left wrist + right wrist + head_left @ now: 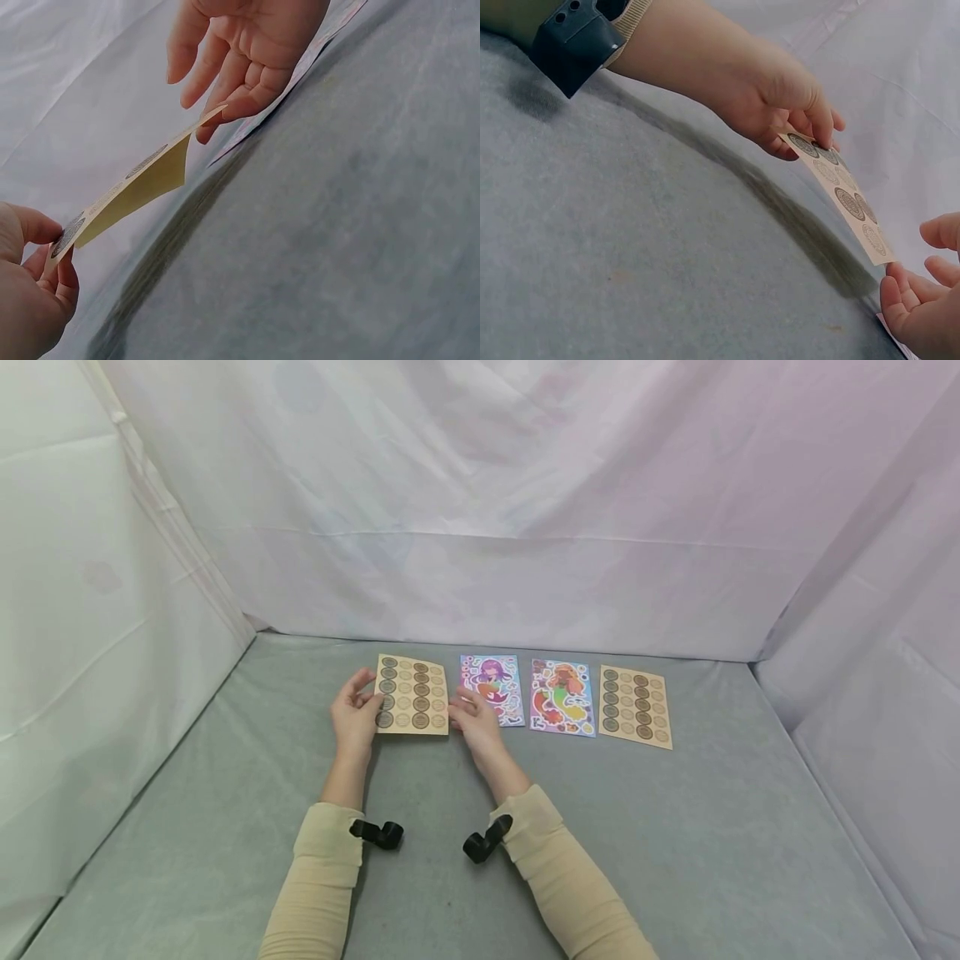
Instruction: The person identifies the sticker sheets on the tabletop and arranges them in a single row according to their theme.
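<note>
A tan sheet of round stickers (pixel 412 695), printed in dark and pale columns, is held up off the table with its shadow beneath it. My left hand (pixel 355 714) pinches its left edge, thumb on the printed face and fingers behind, as the left wrist view also shows. At the opposite edge is my right hand (pixel 477 720), fingertips right at the sheet's corner. In the right wrist view the thumb of that hand (pixel 930 315) stands apart from the sheet, the fingers loosely bent below the edge.
To the right lie a purple-haired mermaid sticker sheet (pixel 492 690), an orange-haired mermaid sheet (pixel 562 697) and another tan sheet of round stickers (pixel 636 706), in a row on the grey table (pixel 712 843). Pale cloth walls (pixel 510 585) enclose the back and sides.
</note>
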Demonstrator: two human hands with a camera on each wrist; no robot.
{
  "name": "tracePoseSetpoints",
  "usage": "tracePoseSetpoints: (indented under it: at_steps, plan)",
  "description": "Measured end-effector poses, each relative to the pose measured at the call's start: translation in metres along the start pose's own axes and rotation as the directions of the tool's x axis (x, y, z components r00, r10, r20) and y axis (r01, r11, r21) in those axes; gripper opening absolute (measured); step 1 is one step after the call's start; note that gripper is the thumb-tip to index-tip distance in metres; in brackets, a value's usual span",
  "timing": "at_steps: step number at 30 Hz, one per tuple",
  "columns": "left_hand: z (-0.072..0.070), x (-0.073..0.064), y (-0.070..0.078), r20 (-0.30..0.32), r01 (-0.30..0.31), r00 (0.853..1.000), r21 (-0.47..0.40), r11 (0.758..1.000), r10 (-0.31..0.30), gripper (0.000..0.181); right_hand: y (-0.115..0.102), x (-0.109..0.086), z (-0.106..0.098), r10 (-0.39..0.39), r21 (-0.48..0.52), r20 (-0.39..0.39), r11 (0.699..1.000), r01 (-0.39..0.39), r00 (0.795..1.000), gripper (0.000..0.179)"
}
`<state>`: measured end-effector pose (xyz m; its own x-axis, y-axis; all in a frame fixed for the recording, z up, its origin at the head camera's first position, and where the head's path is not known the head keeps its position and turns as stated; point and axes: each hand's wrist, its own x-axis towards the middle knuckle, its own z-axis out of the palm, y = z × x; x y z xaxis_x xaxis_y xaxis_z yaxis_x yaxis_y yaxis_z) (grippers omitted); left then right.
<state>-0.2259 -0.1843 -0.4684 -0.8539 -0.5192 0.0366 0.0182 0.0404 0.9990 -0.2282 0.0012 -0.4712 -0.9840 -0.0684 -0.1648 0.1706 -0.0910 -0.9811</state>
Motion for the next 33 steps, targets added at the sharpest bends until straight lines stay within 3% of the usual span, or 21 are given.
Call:
tracePoseSetpoints:
  at_steps: [12, 23, 29, 33]
  plan:
    - [0.003, -0.002, 0.004, 0.033, -0.003, 0.999, -0.035, 0.999, 0.004, 0.056, 0.0, 0.002, -0.003, -0.012, 0.082, -0.06, 0.997, 0.017, 0.998, 0.042]
    - [0.002, -0.007, 0.012, 0.1, 0.0, 0.995, -0.081, 0.997, 0.008, 0.057, -0.003, -0.001, -0.008, -0.016, 0.067, -0.088, 0.998, 0.022, 0.996, 0.042]
    - [0.0, -0.009, 0.02, 0.135, 0.069, 0.989, -0.126, 0.99, -0.052, 0.058, -0.006, -0.003, -0.01, -0.034, 0.065, -0.07, 0.997, 0.038, 0.997, 0.043]
    - [-0.003, -0.009, 0.023, 0.177, 0.174, 0.975, -0.228, 0.958, -0.135, 0.059, -0.009, -0.005, -0.013, -0.043, 0.055, -0.056, 0.997, 0.046, 0.998, 0.044]
